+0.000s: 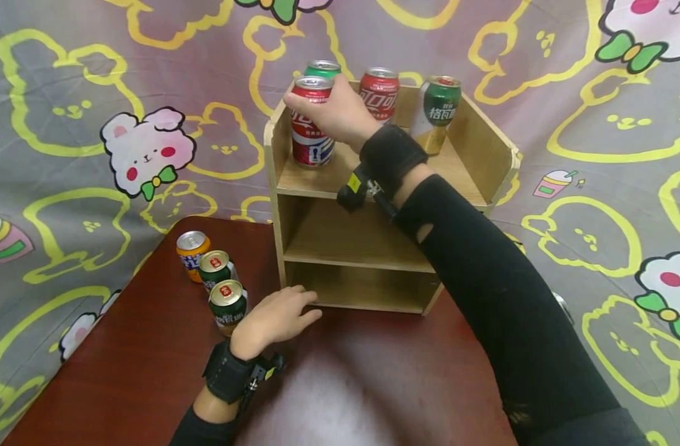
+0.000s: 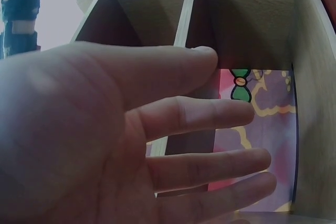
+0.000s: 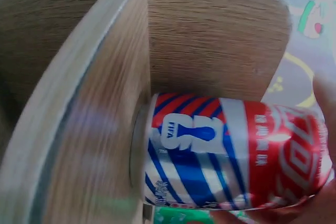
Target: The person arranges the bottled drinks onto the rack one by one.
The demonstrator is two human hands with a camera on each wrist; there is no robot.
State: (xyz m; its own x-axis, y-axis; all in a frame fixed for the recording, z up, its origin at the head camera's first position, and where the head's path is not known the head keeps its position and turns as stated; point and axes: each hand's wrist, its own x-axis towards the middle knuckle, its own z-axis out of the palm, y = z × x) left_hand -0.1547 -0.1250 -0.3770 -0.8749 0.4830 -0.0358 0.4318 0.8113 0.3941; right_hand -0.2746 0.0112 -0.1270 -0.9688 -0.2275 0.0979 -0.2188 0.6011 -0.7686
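The near red can [image 1: 313, 152] was upright at the left end of the shelf's top level, close to the side panel [image 1: 272, 155]; whether its base touched the top board [image 1: 318, 183] could not be told. The right hand [image 1: 345, 114] grasped it round the upper part, the thumb across the front and the other fingers partly hidden behind it. In the right wrist view its lower half showed blue, white and red stripes with a FIFA emblem.

A green can [image 1: 322, 72] stood just behind it, mostly hidden. Farther right on the same level, past a gap, were the far red can [image 1: 380, 90], partly covered by the hand, and a green, white and gold can [image 1: 437, 114] near the right-hand panel [image 1: 485, 139].

The left hand [image 1: 275, 313] was released, its fingers loosely extended near the shelf's lower front edge and holding nothing. The left wrist view showed the fingers spread in front of the wooden compartments; contact with the shelf [image 1: 362, 241] could not be told.

To the left of the shelf, on the dark red table [image 1: 122, 347], three cans stood in a row: an orange can [image 1: 192, 254] farthest away, then the middle dark green can [image 1: 213, 266], then the nearest dark green can [image 1: 228, 303], just beside the left hand. Patterned cloth [image 1: 67, 186] hung behind the table.
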